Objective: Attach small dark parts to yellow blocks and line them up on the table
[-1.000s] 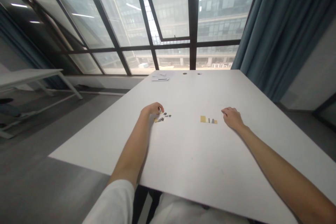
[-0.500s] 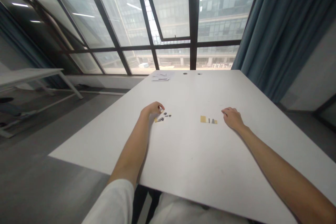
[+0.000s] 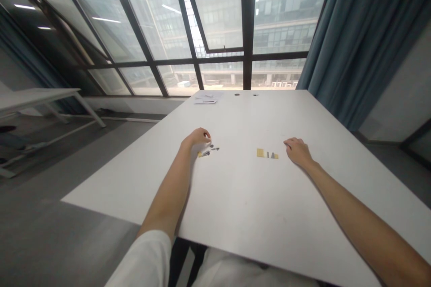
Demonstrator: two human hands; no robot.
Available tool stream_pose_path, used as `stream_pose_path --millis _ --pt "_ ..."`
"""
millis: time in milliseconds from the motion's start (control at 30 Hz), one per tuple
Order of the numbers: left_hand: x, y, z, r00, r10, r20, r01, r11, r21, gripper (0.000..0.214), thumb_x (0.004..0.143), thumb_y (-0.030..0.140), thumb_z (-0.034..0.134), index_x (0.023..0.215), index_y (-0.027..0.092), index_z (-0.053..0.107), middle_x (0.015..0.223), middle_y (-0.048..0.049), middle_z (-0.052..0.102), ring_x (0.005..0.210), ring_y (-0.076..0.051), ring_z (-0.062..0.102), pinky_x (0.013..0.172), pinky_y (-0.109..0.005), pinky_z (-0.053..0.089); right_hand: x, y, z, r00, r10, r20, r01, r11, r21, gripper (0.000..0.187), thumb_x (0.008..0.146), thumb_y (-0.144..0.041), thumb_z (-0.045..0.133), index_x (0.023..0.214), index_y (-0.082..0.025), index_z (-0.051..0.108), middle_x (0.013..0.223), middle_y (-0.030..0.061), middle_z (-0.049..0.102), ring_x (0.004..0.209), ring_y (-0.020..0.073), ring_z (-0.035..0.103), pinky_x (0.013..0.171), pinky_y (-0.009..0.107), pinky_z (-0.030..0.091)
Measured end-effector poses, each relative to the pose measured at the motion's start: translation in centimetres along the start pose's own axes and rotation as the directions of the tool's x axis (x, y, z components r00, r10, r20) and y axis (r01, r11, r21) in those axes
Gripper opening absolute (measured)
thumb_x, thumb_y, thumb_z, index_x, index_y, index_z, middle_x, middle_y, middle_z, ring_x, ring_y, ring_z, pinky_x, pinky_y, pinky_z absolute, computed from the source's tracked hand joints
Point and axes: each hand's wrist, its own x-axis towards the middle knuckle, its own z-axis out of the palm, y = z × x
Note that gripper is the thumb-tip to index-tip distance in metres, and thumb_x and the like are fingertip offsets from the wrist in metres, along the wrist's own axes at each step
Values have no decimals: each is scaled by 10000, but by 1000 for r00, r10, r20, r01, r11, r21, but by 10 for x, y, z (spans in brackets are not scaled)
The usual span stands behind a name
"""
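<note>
My left hand [image 3: 198,136] is over the left part of the white table [image 3: 235,193], with thumb and forefinger brought together in a pinch. A small pale bit shows at the fingertips, too small to name. Just below those fingers lie several small dark grey pieces [image 3: 213,149] and a little cluster of yellow and grey pieces [image 3: 204,154]. My right hand [image 3: 297,150] rests on the tabletop, fingers loosely extended and holding nothing. To its left, apart from it, a yellow square piece [image 3: 260,153] lies in a row with narrow pale, grey and yellow pieces [image 3: 273,155].
Papers [image 3: 206,98] lie at the table's far left corner. Two small round fittings, one dark [image 3: 237,94], sit near the far edge. Windows stand behind the table, a blue curtain [image 3: 350,45] on the right. Another white table [image 3: 37,98] is at the far left.
My left hand has shifted very slightly away from me, its fingers still pinched. My right hand and the pieces on the table look the same.
</note>
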Motion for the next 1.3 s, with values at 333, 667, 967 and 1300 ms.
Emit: stream_pose_path --millis 333,667,967,1300 --pt "-9 93 1 935 311 -168 -331 938 -102 278 736 279 666 959 134 748 690 15 584 636 -119 497 636 -237 382 -1 -2 -1 1000 2 -4 -2 1000 0 382 934 -188 440 1208 -203 705 1282 114 653 1136 275 538 926 398 426" --pt "-41 183 92 881 427 -203 -461 871 -168 277 791 307 659 1029 181 723 754 -1 616 677 -141 533 657 -255 405 -2 -14 -10 995 2 -100 6 997 83 325 933 -235 487 1169 -189 704 1232 113 665 1132 273 545 936 384 420" --pt "-56 188 105 888 415 -199 -444 887 -129 273 834 310 648 1081 213 708 841 -19 660 749 -154 584 700 -253 431 -9 -55 -25 890 -399 -220 444 870 216 257 891 -300 629 1116 -215 718 1130 81 668 1094 234 549 979 377 371" --pt "-52 188 115 866 448 -223 -478 872 -104 273 860 324 654 1098 212 725 828 -8 659 724 -135 577 680 -241 419 -19 -79 -32 824 -536 -186 567 791 230 222 878 -304 675 1083 -226 707 1097 88 688 1102 259 545 952 393 360"
